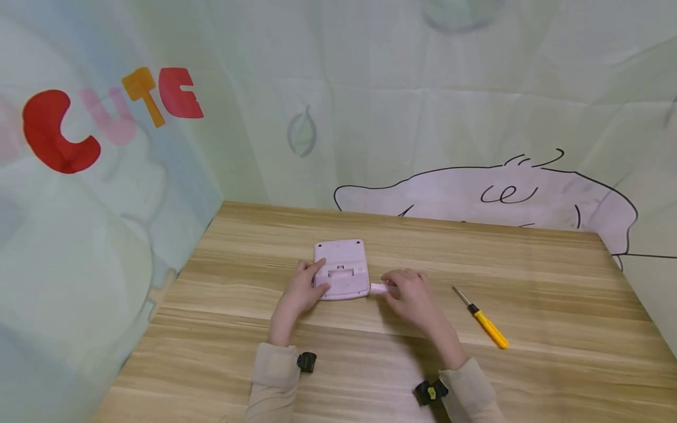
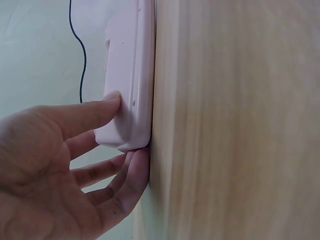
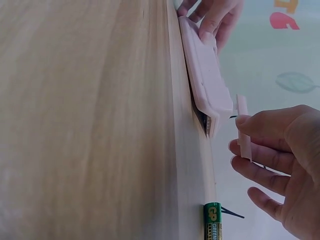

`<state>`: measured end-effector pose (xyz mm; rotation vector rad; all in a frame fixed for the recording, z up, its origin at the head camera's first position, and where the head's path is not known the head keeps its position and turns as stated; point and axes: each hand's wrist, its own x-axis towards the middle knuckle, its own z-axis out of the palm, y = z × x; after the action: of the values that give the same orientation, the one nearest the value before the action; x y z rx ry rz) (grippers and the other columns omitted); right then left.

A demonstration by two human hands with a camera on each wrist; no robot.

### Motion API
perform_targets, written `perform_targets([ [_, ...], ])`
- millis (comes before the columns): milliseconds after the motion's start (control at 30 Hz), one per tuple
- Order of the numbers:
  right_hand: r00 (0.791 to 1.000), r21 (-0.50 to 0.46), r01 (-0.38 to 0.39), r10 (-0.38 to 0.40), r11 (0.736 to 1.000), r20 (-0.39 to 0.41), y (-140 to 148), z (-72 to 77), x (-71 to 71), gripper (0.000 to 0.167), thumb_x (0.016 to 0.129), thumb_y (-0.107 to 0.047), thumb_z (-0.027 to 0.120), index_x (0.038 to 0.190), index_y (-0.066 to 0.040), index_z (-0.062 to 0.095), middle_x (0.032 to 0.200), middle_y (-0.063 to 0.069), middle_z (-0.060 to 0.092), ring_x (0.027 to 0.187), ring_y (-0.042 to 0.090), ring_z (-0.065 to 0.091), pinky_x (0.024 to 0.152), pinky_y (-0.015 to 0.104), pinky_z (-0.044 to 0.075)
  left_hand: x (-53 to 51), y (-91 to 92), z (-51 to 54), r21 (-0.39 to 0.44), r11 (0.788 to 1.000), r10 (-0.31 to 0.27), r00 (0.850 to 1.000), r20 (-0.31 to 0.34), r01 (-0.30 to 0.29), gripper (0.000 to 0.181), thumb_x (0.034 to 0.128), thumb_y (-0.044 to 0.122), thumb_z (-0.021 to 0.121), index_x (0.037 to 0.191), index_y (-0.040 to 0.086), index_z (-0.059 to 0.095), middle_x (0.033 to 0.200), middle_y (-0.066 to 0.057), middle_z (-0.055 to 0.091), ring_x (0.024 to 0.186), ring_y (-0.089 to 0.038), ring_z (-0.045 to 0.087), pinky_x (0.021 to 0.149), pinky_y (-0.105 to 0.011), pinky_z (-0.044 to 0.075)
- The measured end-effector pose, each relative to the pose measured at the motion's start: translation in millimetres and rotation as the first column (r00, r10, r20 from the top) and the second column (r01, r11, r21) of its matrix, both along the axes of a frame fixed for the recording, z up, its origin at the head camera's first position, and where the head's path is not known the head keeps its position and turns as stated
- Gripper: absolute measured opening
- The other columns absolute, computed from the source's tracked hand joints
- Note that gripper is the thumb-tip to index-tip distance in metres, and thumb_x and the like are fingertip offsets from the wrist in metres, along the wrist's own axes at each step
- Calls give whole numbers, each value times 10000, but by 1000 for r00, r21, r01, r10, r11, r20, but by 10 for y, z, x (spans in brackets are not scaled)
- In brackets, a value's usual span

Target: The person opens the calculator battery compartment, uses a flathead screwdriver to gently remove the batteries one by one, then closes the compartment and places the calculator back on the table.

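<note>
A pale pink calculator (image 1: 339,251) lies face down on the wooden table, the recess in its back (image 1: 341,274) uncovered. My left hand (image 1: 301,289) grips its left edge; in the left wrist view the thumb (image 2: 112,103) presses on the back while fingers curl at the rim. Just off the calculator's lower right corner, my right hand (image 1: 415,298) pinches a small pink battery cover (image 3: 244,142) between thumb and fingers, apart from the calculator. A green GP battery (image 3: 213,220) lies on the table near that hand; the head view does not show it.
To the right of my right hand lies a screwdriver (image 1: 489,329) with a yellow handle, its tip pointing away to the upper left. A printed cloth backdrop (image 1: 370,117) stands behind the table (image 1: 555,282) and along its left side.
</note>
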<state>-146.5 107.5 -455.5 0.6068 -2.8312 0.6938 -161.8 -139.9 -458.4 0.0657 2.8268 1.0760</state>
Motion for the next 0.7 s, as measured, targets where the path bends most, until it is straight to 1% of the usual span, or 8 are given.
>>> perform_targets([
  [100, 1000, 2, -7, 7, 1000, -10, -11, 12, -4, 285, 783, -178, 776, 1046, -105, 698, 1013, 39, 727, 960, 233, 635, 935, 468, 417, -3, 3, -2, -5, 1000, -2, 1000, -5, 2, 566, 873, 144, 672, 1399, 45, 489, 1173, -193, 491, 949, -269, 517, 903, -445, 459],
  [333, 1000, 24, -28, 28, 999, -13, -42, 28, -14, 290, 784, -183, 773, 1054, -108, 698, 1025, 35, 726, 964, 226, 631, 941, 466, 427, -3, 12, 12, 1, 1000, 13, 999, 33, -13, 574, 887, 162, 664, 1419, 72, 470, 1193, -178, 478, 953, -251, 504, 896, -425, 462],
  [433, 999, 28, -30, 31, 999, -10, -62, 29, -21, 288, 789, -185, 771, 1058, -112, 698, 1023, 29, 726, 957, 221, 627, 939, 468, 426, -1, 12, 17, 2, 1000, 12, 999, 33, -13, 572, 889, 162, 663, 1419, 69, 469, 1194, -180, 480, 950, -250, 504, 889, -423, 462],
  [700, 998, 15, -52, 52, 999, -44, -122, 31, -37, 286, 786, -190, 773, 1049, -107, 697, 1003, 26, 723, 935, 225, 619, 893, 457, 425, -4, 15, 24, 2, 1000, 11, 999, 33, -11, 573, 892, 170, 661, 1422, 72, 466, 1216, -181, 483, 976, -259, 513, 906, -435, 463],
])
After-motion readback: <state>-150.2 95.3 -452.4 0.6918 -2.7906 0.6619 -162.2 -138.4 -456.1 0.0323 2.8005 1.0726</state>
